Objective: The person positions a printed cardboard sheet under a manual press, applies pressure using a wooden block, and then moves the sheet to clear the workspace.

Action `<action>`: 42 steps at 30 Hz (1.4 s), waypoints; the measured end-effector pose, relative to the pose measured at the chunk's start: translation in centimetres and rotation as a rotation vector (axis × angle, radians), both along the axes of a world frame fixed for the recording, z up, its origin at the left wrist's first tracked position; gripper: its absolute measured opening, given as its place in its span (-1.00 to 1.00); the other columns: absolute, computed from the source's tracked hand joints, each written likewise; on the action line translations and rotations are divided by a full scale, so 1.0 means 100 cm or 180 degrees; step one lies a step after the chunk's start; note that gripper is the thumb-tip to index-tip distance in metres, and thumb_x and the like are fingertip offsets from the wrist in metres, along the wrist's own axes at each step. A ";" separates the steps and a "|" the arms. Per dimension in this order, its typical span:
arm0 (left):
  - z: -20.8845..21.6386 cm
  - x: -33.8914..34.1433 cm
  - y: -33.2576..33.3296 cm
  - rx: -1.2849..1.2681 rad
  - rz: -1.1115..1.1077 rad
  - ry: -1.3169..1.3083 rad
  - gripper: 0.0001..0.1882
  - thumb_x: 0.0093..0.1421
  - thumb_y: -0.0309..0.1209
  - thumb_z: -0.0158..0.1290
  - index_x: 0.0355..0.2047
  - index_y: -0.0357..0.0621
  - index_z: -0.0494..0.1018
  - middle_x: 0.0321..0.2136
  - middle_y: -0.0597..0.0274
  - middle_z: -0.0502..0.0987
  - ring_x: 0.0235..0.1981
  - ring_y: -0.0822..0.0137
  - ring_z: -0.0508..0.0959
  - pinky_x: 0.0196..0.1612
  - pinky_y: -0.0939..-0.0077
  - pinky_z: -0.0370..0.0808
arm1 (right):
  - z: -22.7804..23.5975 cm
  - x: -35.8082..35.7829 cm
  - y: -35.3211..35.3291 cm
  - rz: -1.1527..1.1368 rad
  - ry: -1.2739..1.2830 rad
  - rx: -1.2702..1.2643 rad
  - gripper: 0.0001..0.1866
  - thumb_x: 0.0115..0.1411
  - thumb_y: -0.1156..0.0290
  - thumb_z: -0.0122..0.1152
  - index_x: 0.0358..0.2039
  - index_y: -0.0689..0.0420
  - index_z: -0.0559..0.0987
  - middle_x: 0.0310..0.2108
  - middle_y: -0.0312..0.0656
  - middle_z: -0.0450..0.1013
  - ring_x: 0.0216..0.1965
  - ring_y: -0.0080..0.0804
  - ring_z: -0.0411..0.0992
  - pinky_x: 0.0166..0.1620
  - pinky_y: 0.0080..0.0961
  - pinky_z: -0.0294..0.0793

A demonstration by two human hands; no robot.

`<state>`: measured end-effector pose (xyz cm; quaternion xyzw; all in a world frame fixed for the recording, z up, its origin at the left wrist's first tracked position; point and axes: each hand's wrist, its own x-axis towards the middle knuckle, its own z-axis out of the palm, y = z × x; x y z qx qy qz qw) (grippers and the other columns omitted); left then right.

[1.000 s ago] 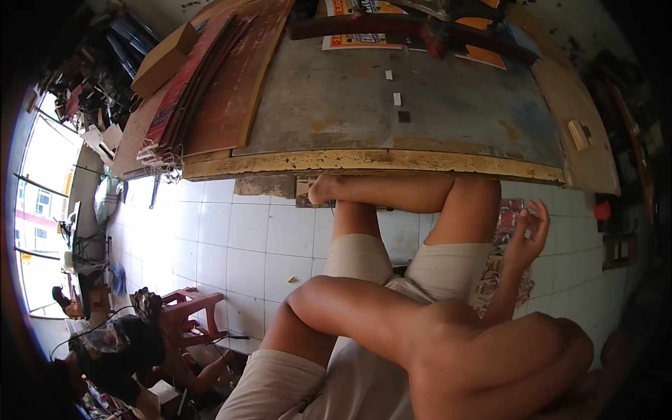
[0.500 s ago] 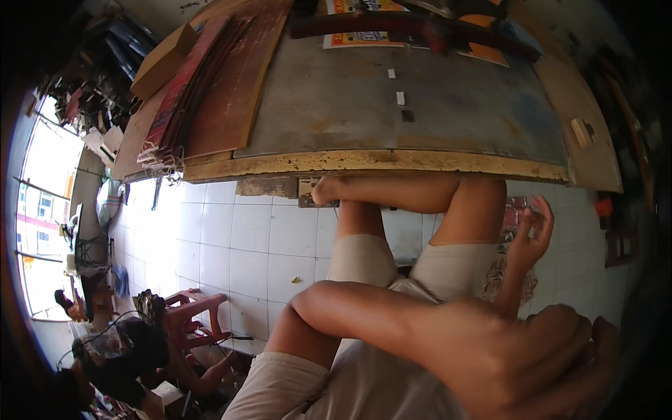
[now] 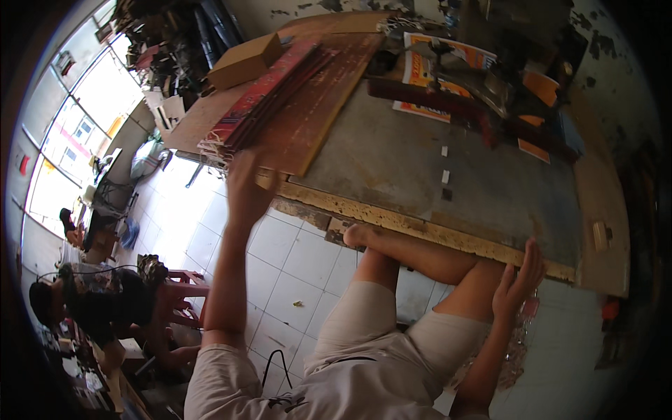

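Note:
My left hand point(image 3: 250, 190) reaches over the table's front left edge, thumb spread from the fingers and nothing seen in the grasp. Right by its fingertips is the near end of a stack of flat red printed pieces point(image 3: 262, 101) with white strings at their ends; whether they touch, I cannot tell. The stack lies on a reddish-brown board point(image 3: 315, 112). My right hand point(image 3: 519, 281) is at the front right edge of the grey tabletop point(image 3: 378, 150), its fingers stretched out and empty.
A cardboard box point(image 3: 245, 61) sits behind the stack. A dark red metal tool or frame point(image 3: 434, 105) lies across orange printed sheets at the back. Small white pieces point(image 3: 445, 176) dot the tabletop. A person point(image 3: 105, 301) sits low at the left by a red stool point(image 3: 183, 297).
My left arm, earlier bent across my body to the lower right, now stretches out to the stack at the left. My right hand has come up to the table edge. The view has tilted.

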<state>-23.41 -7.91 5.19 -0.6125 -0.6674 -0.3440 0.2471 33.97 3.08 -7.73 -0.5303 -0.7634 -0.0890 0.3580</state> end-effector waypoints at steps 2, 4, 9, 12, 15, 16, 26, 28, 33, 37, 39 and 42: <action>0.005 -0.070 -0.014 0.0123 0.0677 0.0022 -0.55 0.31 -0.38 0.35 0.19 -0.11 0.56 0.15 0.04 0.62 0.23 -0.05 0.58 0.33 -0.01 0.45 | -0.004 -0.006 0.002 -0.0011 0.0128 0.0074 -0.33 0.66 0.02 -0.12 0.61 0.11 0.28 0.60 -0.07 0.26 0.63 0.01 0.15 0.63 0.29 -0.16; 0.008 -0.126 -0.027 0.0074 0.1144 0.0326 -0.44 0.41 -0.16 0.31 0.31 -0.13 0.51 0.29 -0.01 0.55 0.35 -0.10 0.49 0.41 -0.03 0.39 | -0.009 -0.009 0.004 -0.0060 0.0214 0.0110 -0.32 0.67 -0.04 -0.20 0.60 0.09 0.30 0.59 -0.08 0.28 0.62 0.01 0.16 0.62 0.32 -0.17; 0.006 -0.180 -0.025 -0.0652 0.1090 -0.0250 -0.45 0.43 -0.05 0.29 0.26 -0.14 0.58 0.26 -0.01 0.60 0.30 -0.10 0.57 0.42 -0.01 0.39 | -0.013 -0.008 0.005 -0.0063 0.0233 0.0172 -0.31 0.68 -0.08 -0.23 0.59 0.10 0.32 0.59 -0.08 0.28 0.62 0.04 0.15 0.61 0.33 -0.16; 0.005 -0.177 -0.017 -0.0659 0.1023 -0.0199 -0.55 0.45 -0.07 0.26 0.17 -0.08 0.65 0.17 0.08 0.68 0.21 -0.01 0.64 0.35 0.01 0.44 | -0.012 -0.005 0.004 -0.0023 0.0190 0.0181 -0.33 0.68 -0.06 -0.22 0.58 0.11 0.33 0.59 -0.07 0.27 0.63 0.05 0.14 0.62 0.32 -0.15; 0.008 -0.174 -0.017 -0.0709 0.0973 -0.0002 -0.60 0.46 -0.11 0.24 0.16 -0.06 0.66 0.07 0.09 0.72 0.13 -0.02 0.69 0.31 -0.01 0.47 | -0.006 -0.007 0.003 0.0004 0.0173 0.0197 -0.35 0.68 -0.03 -0.21 0.57 0.11 0.33 0.59 -0.08 0.26 0.62 0.03 0.15 0.63 0.30 -0.15; 0.008 -0.172 -0.014 -0.0647 0.1008 0.0197 -0.67 0.48 -0.16 0.21 0.10 -0.06 0.65 0.01 0.12 0.75 0.05 -0.03 0.73 0.23 0.01 0.53 | -0.006 -0.007 0.003 -0.0004 0.0177 0.0188 -0.34 0.68 -0.03 -0.21 0.57 0.11 0.34 0.59 -0.08 0.26 0.62 0.03 0.14 0.63 0.30 -0.15; 0.063 -0.195 -0.010 -0.0283 0.0909 0.1723 -0.86 0.44 -0.42 0.09 -0.04 -0.11 0.53 -0.17 0.10 0.68 -0.16 0.01 0.73 -0.06 0.04 0.60 | -0.011 -0.004 0.003 -0.0024 0.0173 0.0128 -0.33 0.66 -0.05 -0.20 0.54 0.13 0.36 0.57 -0.05 0.28 0.62 0.09 0.13 0.61 0.35 -0.16; 0.072 -0.192 -0.008 -0.0182 0.0858 0.1159 -0.88 0.46 -0.42 0.06 -0.07 -0.11 0.54 -0.17 0.06 0.70 -0.14 -0.04 0.74 -0.08 0.02 0.61 | -0.010 -0.005 0.002 -0.0035 0.0162 0.0111 -0.34 0.66 -0.04 -0.20 0.54 0.13 0.37 0.57 -0.04 0.29 0.62 0.09 0.13 0.61 0.35 -0.16; 0.090 -0.181 -0.001 -0.0637 0.0945 0.0579 -0.85 0.50 -0.37 0.07 -0.02 -0.10 0.56 -0.12 0.01 0.72 -0.16 -0.16 0.75 -0.12 0.02 0.66 | -0.010 -0.004 0.001 -0.0068 0.0163 0.0079 -0.34 0.66 -0.04 -0.20 0.54 0.12 0.36 0.56 -0.04 0.28 0.62 0.09 0.12 0.62 0.35 -0.16; 0.098 -0.189 0.000 0.0071 0.1041 0.0837 -0.83 0.53 -0.36 0.09 0.05 -0.06 0.55 -0.11 0.02 0.71 -0.19 -0.15 0.75 -0.17 0.01 0.66 | -0.010 -0.004 0.000 -0.0053 0.0131 -0.0010 -0.35 0.66 -0.03 -0.19 0.54 0.12 0.36 0.57 -0.05 0.27 0.62 0.10 0.12 0.63 0.34 -0.17; 0.105 -0.169 -0.004 0.0570 0.1052 0.0822 -0.82 0.53 -0.36 0.11 0.07 -0.04 0.55 -0.12 0.04 0.70 -0.19 -0.14 0.75 -0.19 0.02 0.66 | -0.005 -0.007 -0.003 0.0011 0.0261 -0.0040 -0.36 0.67 -0.01 -0.17 0.53 0.13 0.38 0.56 -0.06 0.29 0.61 0.11 0.13 0.63 0.33 -0.14; 0.105 -0.115 -0.026 0.0714 0.0905 0.0899 -0.84 0.49 -0.36 0.17 0.04 0.00 0.58 -0.13 0.11 0.71 -0.24 -0.07 0.76 -0.25 0.09 0.67 | 0.007 -0.022 -0.018 0.0316 0.0720 0.0007 -0.38 0.67 0.01 -0.13 0.48 0.19 0.42 0.52 -0.01 0.34 0.59 0.13 0.18 0.62 0.28 -0.05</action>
